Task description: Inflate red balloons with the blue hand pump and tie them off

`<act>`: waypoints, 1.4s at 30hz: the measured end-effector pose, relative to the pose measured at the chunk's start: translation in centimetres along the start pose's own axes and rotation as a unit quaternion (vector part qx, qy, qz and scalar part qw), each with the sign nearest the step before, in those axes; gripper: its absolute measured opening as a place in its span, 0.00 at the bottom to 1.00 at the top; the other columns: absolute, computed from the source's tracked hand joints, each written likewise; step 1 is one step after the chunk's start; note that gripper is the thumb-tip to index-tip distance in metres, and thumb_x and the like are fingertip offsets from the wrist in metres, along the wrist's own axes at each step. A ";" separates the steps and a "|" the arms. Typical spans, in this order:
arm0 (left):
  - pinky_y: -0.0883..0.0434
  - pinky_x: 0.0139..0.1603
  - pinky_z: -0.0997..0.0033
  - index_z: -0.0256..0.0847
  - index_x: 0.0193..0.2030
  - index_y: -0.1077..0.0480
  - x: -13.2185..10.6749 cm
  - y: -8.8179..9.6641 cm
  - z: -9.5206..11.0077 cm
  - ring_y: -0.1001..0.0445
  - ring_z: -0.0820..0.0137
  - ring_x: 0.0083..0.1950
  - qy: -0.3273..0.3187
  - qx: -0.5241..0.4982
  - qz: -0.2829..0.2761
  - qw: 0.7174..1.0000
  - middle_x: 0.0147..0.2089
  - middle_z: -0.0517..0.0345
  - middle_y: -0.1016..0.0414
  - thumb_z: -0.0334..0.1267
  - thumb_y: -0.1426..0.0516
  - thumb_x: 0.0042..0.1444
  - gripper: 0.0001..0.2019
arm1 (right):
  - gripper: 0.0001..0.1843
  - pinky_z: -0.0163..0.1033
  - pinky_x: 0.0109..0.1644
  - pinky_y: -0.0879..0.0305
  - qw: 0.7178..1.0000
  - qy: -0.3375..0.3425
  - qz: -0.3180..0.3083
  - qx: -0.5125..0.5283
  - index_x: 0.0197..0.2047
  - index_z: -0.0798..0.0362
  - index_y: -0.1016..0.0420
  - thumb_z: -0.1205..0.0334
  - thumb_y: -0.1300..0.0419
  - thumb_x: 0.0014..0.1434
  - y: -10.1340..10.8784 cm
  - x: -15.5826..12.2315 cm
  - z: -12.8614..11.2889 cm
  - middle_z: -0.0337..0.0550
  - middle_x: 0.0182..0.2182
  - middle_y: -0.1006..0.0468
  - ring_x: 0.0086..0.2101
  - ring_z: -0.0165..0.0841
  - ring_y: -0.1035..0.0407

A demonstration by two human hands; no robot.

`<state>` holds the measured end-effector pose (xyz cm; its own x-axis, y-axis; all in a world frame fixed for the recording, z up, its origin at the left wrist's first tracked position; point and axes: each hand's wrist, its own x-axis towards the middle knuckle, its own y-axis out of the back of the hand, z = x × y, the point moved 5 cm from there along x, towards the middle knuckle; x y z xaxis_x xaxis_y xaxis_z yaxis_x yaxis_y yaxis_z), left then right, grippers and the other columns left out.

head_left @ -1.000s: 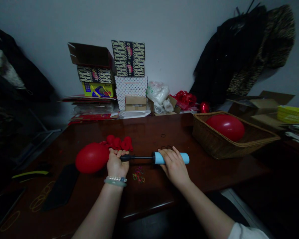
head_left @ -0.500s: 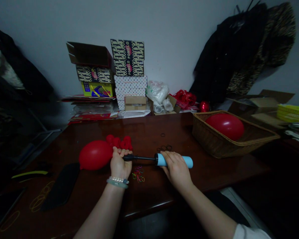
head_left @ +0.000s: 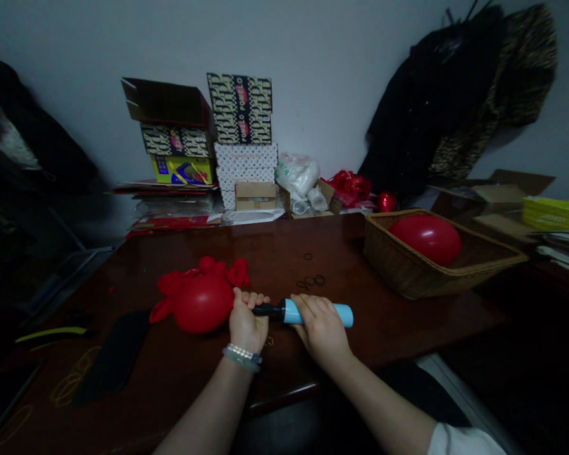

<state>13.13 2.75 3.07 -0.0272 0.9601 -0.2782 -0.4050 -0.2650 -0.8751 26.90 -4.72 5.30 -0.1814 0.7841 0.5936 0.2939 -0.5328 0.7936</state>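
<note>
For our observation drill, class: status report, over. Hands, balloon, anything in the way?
Left hand shut on balloon neck at pump tip. Right hand shut on pump. Balloon part-full, on table. Flat balloons behind it.

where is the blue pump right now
In the head view, the blue pump is just below centre over the table, right hand around its barrel, left hand at its nozzle beside the red balloon.
</note>
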 end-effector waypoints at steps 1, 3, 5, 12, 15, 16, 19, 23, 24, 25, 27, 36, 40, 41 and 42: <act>0.35 0.29 0.72 0.41 0.22 0.47 0.2 0.0 0.2 0.44 0.76 0.19 -0.003 0.003 0.001 1.000 0.16 0.67 0.50 0.41 0.52 0.66 0.20 | 0.23 0.48 0.54 0.38 1.000 0.001 -0.004 0.007 0.58 0.55 0.34 0.61 0.42 0.60 0.0 0.1 0.0 0.50 0.49 0.25 0.48 0.41 0.33; 0.36 0.29 0.72 0.41 0.22 0.48 0.5 0.0 0.9 0.44 0.76 0.19 -0.011 0.008 0.002 1.000 0.16 0.68 0.49 0.41 0.52 0.66 0.20 | 0.24 0.48 0.56 0.39 1.000 0.006 -0.012 0.020 0.59 0.55 0.35 0.61 0.42 0.60 0.0 0.3 0.0 0.50 0.50 0.26 0.48 0.41 0.33; 0.36 0.28 0.72 0.41 0.22 0.48 0.9 -0.1 1.7 0.44 0.76 0.18 -0.018 0.010 0.004 1.000 0.15 0.68 0.50 0.40 0.53 0.66 0.20 | 0.25 0.49 0.57 0.41 0.999 0.009 -0.017 0.029 0.60 0.54 0.37 0.61 0.41 0.60 0.1 0.6 0.1 0.50 0.51 0.26 0.49 0.41 0.33; 0.38 0.25 0.74 0.41 0.22 0.49 1.9 -0.7 5.5 0.44 0.77 0.16 -0.043 -0.008 0.007 0.999 0.14 0.68 0.49 0.41 0.55 0.67 0.20 | 0.24 0.51 0.63 0.47 1.000 0.005 -0.012 0.009 0.60 0.52 0.37 0.62 0.42 0.61 1.3 1.0 1.8 0.48 0.53 0.27 0.53 0.39 0.34; 0.38 0.25 0.74 0.41 0.22 0.49 2.2 -0.8 6.9 0.43 0.77 0.16 -0.052 -0.013 0.019 0.998 0.13 0.69 0.49 0.40 0.56 0.68 0.20 | 0.24 0.54 0.66 0.54 1.000 0.004 -0.002 -0.015 0.61 0.50 0.37 0.62 0.42 0.61 2.0 1.0 2.6 0.46 0.53 0.27 0.55 0.38 0.35; 0.38 0.25 0.74 0.41 0.22 0.50 2.2 -0.8 7.2 0.44 0.77 0.16 -0.053 -0.015 0.025 0.998 0.13 0.69 0.50 0.40 0.56 0.68 0.20 | 0.24 0.55 0.67 0.56 1.000 0.004 0.000 -0.022 0.61 0.50 0.37 0.62 0.42 0.61 2.1 1.0 2.7 0.46 0.54 0.27 0.55 0.38 0.36; 0.39 0.24 0.75 0.41 0.22 0.51 2.3 -0.8 7.7 0.44 0.77 0.15 -0.050 -0.022 0.029 0.998 0.13 0.69 0.50 0.41 0.57 0.68 0.20 | 0.23 0.58 0.68 0.62 0.999 0.000 0.009 -0.039 0.61 0.49 0.37 0.61 0.43 0.62 2.4 1.0 3.0 0.45 0.54 0.27 0.58 0.39 0.38; 0.38 0.24 0.75 0.41 0.22 0.51 2.3 -0.9 7.4 0.43 0.77 0.16 -0.044 -0.028 0.015 0.999 0.13 0.69 0.49 0.41 0.57 0.68 0.20 | 0.23 0.59 0.68 0.67 0.999 -0.012 0.025 -0.046 0.60 0.49 0.36 0.62 0.44 0.62 2.3 1.0 3.1 0.44 0.56 0.28 0.60 0.39 0.41; 0.38 0.24 0.75 0.41 0.22 0.51 2.3 -0.9 7.2 0.43 0.77 0.16 -0.045 -0.029 0.015 0.998 0.13 0.69 0.50 0.41 0.57 0.68 0.20 | 0.23 0.59 0.68 0.67 0.999 -0.012 0.027 -0.044 0.60 0.50 0.36 0.63 0.44 0.62 2.2 0.9 3.1 0.45 0.56 0.28 0.60 0.39 0.40; 0.38 0.25 0.75 0.41 0.22 0.51 2.2 -0.9 7.0 0.44 0.77 0.16 -0.049 -0.030 0.013 0.998 0.13 0.69 0.49 0.41 0.57 0.68 0.20 | 0.23 0.59 0.68 0.66 0.999 -0.012 0.030 -0.042 0.60 0.50 0.36 0.63 0.45 0.62 2.2 0.9 3.2 0.46 0.56 0.28 0.60 0.39 0.40; 0.38 0.25 0.75 0.41 0.22 0.50 2.1 -0.8 6.6 0.44 0.77 0.16 -0.058 -0.032 0.008 0.998 0.13 0.69 0.49 0.40 0.57 0.68 0.20 | 0.22 0.58 0.68 0.64 0.999 -0.013 0.034 -0.039 0.60 0.51 0.35 0.64 0.45 0.62 2.1 0.9 3.4 0.46 0.56 0.28 0.59 0.39 0.39; 0.37 0.28 0.73 0.40 0.22 0.48 1.2 -0.5 3.8 0.43 0.77 0.18 -0.060 -0.022 -0.015 0.998 0.15 0.68 0.49 0.41 0.55 0.67 0.20 | 0.24 0.57 0.68 0.59 0.999 -0.004 0.037 -0.026 0.61 0.52 0.36 0.67 0.46 0.61 1.7 0.7 2.9 0.48 0.55 0.27 0.59 0.39 0.38; 0.36 0.29 0.72 0.40 0.22 0.48 0.7 -0.5 2.3 0.43 0.77 0.19 -0.048 -0.014 -0.012 0.999 0.15 0.68 0.49 0.41 0.54 0.67 0.20 | 0.24 0.55 0.69 0.60 0.999 -0.005 0.035 -0.018 0.60 0.52 0.35 0.67 0.45 0.60 1.3 0.5 1.9 0.46 0.55 0.28 0.59 0.38 0.39; 0.36 0.29 0.72 0.40 0.22 0.48 0.6 -0.5 2.0 0.43 0.77 0.19 -0.044 -0.012 -0.012 0.999 0.16 0.68 0.49 0.42 0.53 0.67 0.21 | 0.24 0.55 0.69 0.60 0.999 -0.003 0.035 -0.017 0.60 0.52 0.35 0.68 0.45 0.60 1.2 0.5 1.7 0.46 0.55 0.27 0.59 0.38 0.39; 0.36 0.29 0.72 0.40 0.22 0.48 0.5 -0.5 1.7 0.43 0.76 0.20 -0.041 -0.010 -0.013 0.999 0.16 0.68 0.49 0.42 0.53 0.66 0.21 | 0.24 0.55 0.69 0.61 0.999 -0.001 0.035 -0.014 0.60 0.52 0.35 0.68 0.45 0.60 1.1 0.5 1.5 0.46 0.55 0.27 0.59 0.38 0.39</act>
<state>11.78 3.53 4.03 -0.0916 0.9707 -0.2221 -0.3876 -0.2403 -0.8900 28.50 -4.46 6.24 -0.1595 0.7450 0.6477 0.2798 -0.5951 0.7534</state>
